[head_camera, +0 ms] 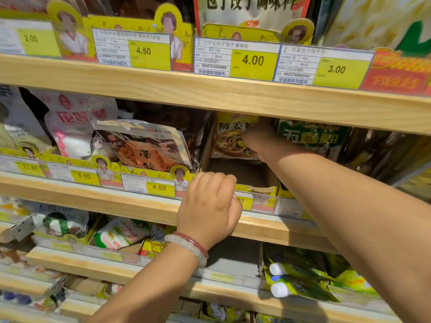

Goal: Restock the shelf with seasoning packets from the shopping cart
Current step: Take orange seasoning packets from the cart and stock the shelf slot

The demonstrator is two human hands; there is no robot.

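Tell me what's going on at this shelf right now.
A person is restocking a store shelf. The right hand reaches deep into a cardboard box on the middle shelf, holding a yellow seasoning packet at the back. The left hand grips the box's front edge. The shopping cart is not in view.

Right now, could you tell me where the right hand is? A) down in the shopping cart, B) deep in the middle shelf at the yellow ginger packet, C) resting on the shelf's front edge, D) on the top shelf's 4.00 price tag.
B: the right hand reaches into the cardboard tray, touching the yellow ginger packet.
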